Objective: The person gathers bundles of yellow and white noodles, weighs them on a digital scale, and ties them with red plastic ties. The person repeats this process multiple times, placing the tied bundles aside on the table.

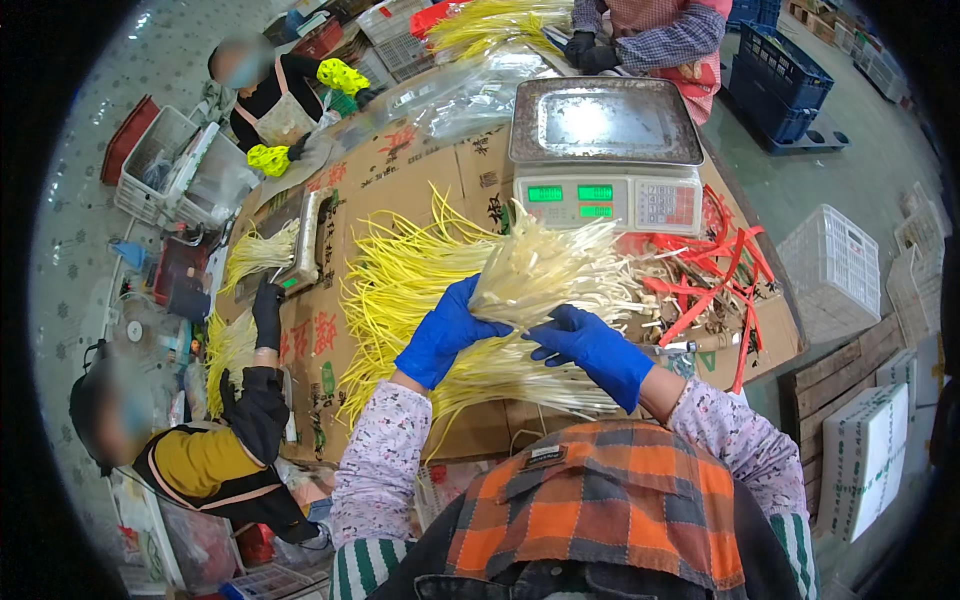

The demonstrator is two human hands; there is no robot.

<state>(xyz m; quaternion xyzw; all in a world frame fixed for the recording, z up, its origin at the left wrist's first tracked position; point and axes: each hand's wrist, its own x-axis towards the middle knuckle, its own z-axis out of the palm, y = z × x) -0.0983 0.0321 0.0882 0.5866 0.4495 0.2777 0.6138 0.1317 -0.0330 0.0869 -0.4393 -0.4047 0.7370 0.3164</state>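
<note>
A bunch of yellow chives (535, 262), its pale stem ends pointing up and away, is gripped in my blue-gloved left hand (445, 335). Just right of the bunch's lower end is my right hand (595, 355), also in a blue glove, with its fingers stretched toward the bunch and somewhat apart. Whether those fingertips touch the stems, I cannot tell. Beneath both hands spreads a large heap of loose yellow chives (400, 290), leafy ends to the left and white ends to the right.
Behind the heap stands a weighing scale (605, 125) with lit green displays. Red ribbons (735, 265) and stem scraps lie right on the cardboard-covered table (455, 165). Co-workers work at left and far side; a smaller scale (303, 245) is at left. White crates (830, 265) stand right.
</note>
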